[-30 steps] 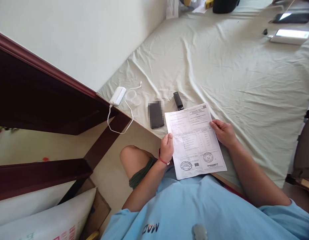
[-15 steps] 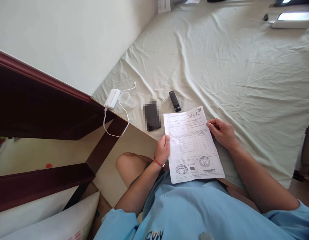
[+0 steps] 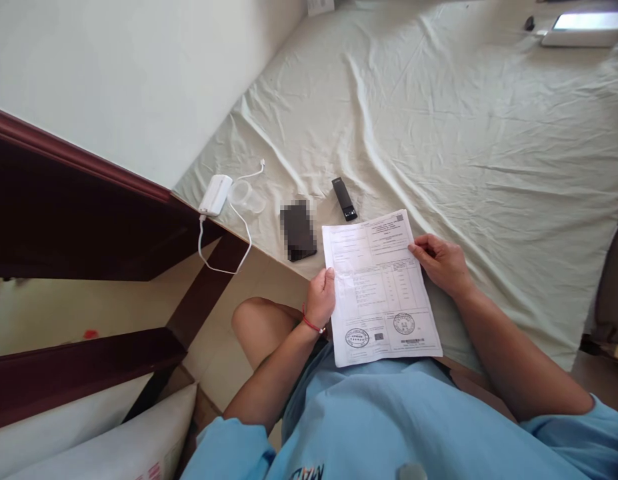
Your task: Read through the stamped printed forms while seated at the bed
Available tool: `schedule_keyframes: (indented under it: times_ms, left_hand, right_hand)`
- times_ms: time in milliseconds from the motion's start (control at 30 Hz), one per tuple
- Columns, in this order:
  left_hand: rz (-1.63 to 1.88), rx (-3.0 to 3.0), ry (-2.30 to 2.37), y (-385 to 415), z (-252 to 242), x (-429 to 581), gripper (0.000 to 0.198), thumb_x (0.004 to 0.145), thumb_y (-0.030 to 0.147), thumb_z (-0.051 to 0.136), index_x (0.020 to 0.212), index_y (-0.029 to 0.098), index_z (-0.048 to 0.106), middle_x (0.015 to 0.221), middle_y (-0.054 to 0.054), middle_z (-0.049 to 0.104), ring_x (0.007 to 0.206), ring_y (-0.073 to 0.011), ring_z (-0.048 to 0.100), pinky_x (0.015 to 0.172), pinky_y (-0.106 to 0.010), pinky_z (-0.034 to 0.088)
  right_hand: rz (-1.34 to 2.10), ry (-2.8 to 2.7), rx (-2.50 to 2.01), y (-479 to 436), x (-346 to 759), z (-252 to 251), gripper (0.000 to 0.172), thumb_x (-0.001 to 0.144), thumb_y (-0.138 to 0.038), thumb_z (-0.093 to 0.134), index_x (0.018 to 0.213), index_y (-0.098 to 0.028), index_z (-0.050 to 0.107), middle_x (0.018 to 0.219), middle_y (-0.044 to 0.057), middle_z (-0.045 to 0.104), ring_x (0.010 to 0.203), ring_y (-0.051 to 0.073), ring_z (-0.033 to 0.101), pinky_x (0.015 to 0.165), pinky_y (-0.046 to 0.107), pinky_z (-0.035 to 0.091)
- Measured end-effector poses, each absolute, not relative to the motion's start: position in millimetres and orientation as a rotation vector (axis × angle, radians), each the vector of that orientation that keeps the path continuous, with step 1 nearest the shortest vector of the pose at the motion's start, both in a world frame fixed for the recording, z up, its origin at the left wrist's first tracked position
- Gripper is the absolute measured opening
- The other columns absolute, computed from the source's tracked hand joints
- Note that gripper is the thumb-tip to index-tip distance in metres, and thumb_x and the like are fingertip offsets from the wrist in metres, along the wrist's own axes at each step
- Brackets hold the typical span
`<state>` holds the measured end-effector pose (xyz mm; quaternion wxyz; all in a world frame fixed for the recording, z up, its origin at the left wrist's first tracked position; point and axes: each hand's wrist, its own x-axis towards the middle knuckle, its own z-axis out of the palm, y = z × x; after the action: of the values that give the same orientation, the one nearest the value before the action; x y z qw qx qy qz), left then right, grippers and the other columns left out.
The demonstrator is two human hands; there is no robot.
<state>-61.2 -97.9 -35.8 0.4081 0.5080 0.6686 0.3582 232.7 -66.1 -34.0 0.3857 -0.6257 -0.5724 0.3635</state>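
A white printed document (image 3: 376,280) with round stamps near its bottom rests against my lap, tilted slightly. My left hand (image 3: 321,297), with a red bracelet at the wrist, grips its left edge, the thumb on top. At the right edge, my right hand (image 3: 441,262) pinches the paper between thumb and fingers. Just beyond the sheet's top edge lies a slim black device (image 3: 344,199) with a small lit display. A dark flat item (image 3: 299,230), partly blurred out, is to the left of it.
A white power bank (image 3: 216,195) with a white cable (image 3: 249,240) lies at the bed corner beside a clear plastic cup (image 3: 241,195). The green sheet (image 3: 439,120) is wrinkled. A dark wooden frame (image 3: 79,193) stands at left; a white device with a bright screen (image 3: 586,30) lies far right.
The view has shifted slightly, so things on the bed appear a little further left and higher. Both hands keep their hold on the document.
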Motion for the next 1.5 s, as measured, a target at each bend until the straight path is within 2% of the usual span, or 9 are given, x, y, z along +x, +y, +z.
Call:
schedule_keyframes:
  times_ms: [267, 400, 633, 800, 967, 1133, 1267, 1400, 1500]
  left_hand:
    - [1.001, 1.293, 1.772, -107.6, -36.7, -50.0, 0.05, 0.1, 0.064, 0.057, 0.072, 0.022, 0.055, 0.066, -0.001, 0.058, 0.066, -0.0169, 0.048, 0.067, -0.031, 0.034]
    - [0.996, 1.307, 1.747, -108.4, -38.0, -52.0, 0.053, 0.1, 0.067, 0.056, 0.072, 0.022, 0.057, 0.066, -0.002, 0.059, 0.067, -0.0166, 0.049, 0.068, -0.031, 0.037]
    - [1.059, 0.973, 1.429, -109.2, -44.2, -66.2, 0.059, 0.092, 0.074, 0.066, 0.095, 0.016, 0.074, 0.097, -0.009, 0.078, 0.086, -0.0198, 0.067, 0.082, -0.03, 0.052]
    - [1.109, 0.913, 1.455, -111.7, -51.0, -67.0, 0.061, 0.09, 0.076, 0.068, 0.099, 0.016, 0.075, 0.096, -0.008, 0.079, 0.087, -0.0195, 0.071, 0.081, -0.03, 0.055]
    - [1.195, 0.9, 1.487, -118.3, -52.2, -62.6, 0.058, 0.092, 0.074, 0.067, 0.108, 0.019, 0.077, 0.107, -0.009, 0.081, 0.101, -0.0213, 0.075, 0.093, -0.031, 0.059]
    - [1.202, 0.812, 1.379, -120.1, -36.9, -53.1, 0.059, 0.09, 0.072, 0.071, 0.112, 0.018, 0.077, 0.115, -0.012, 0.081, 0.11, -0.0251, 0.076, 0.095, -0.035, 0.062]
    - [1.195, 0.739, 1.326, -116.4, -30.0, -46.9, 0.059, 0.088, 0.072, 0.073, 0.112, 0.018, 0.076, 0.115, -0.012, 0.081, 0.109, -0.0262, 0.076, 0.094, -0.036, 0.062]
    - [1.185, 0.767, 1.39, -113.5, -37.3, -47.4, 0.059, 0.09, 0.072, 0.071, 0.107, 0.016, 0.075, 0.106, -0.01, 0.081, 0.095, -0.0214, 0.076, 0.085, -0.031, 0.06]
    - [1.171, 0.835, 1.46, -113.8, -43.7, -49.8, 0.06, 0.093, 0.072, 0.067, 0.111, 0.016, 0.075, 0.103, -0.008, 0.081, 0.089, -0.019, 0.073, 0.081, -0.029, 0.057]
  right_hand:
    - [0.902, -1.46, -1.63, -67.2, 233.9, -30.8, 0.032, 0.094, -0.057, 0.066, 0.087, -0.026, 0.069, 0.075, 0.004, 0.075, 0.064, 0.021, 0.063, 0.062, 0.036, 0.048]
    - [0.957, -1.427, -1.603, -67.1, 236.1, -31.2, 0.03, 0.094, -0.056, 0.066, 0.087, -0.026, 0.068, 0.076, 0.004, 0.073, 0.065, 0.021, 0.063, 0.062, 0.036, 0.047]
    - [1.066, -1.341, -1.526, -67.8, 236.9, -34.7, 0.029, 0.093, -0.055, 0.069, 0.09, -0.027, 0.067, 0.073, 0.002, 0.07, 0.061, 0.019, 0.063, 0.058, 0.036, 0.051]
    - [1.135, -1.331, -1.529, -67.6, 233.4, -27.6, 0.028, 0.095, -0.052, 0.065, 0.1, -0.026, 0.072, 0.071, 0.001, 0.072, 0.058, 0.02, 0.067, 0.059, 0.036, 0.056]
    - [1.064, -1.503, -1.557, -67.3, 236.1, -20.0, 0.035, 0.099, -0.053, 0.06, 0.111, -0.025, 0.078, 0.075, 0.003, 0.076, 0.066, 0.022, 0.07, 0.065, 0.037, 0.055]
    - [1.298, -1.394, -1.389, -67.2, 243.7, -23.1, 0.039, 0.095, -0.062, 0.068, 0.09, -0.025, 0.077, 0.085, 0.004, 0.079, 0.074, 0.022, 0.071, 0.069, 0.036, 0.057]
    - [1.374, -1.288, -1.357, -67.3, 247.2, -25.8, 0.04, 0.092, -0.064, 0.072, 0.087, -0.024, 0.076, 0.083, 0.003, 0.077, 0.071, 0.02, 0.067, 0.068, 0.034, 0.055]
    - [1.272, -1.434, -1.441, -67.0, 245.7, -23.6, 0.043, 0.096, -0.065, 0.065, 0.085, -0.023, 0.071, 0.076, 0.003, 0.071, 0.067, 0.019, 0.061, 0.063, 0.033, 0.048]
    - [1.091, -1.584, -1.558, -66.8, 243.7, -21.6, 0.043, 0.099, -0.061, 0.057, 0.08, -0.023, 0.065, 0.07, 0.002, 0.065, 0.063, 0.018, 0.055, 0.06, 0.034, 0.042]
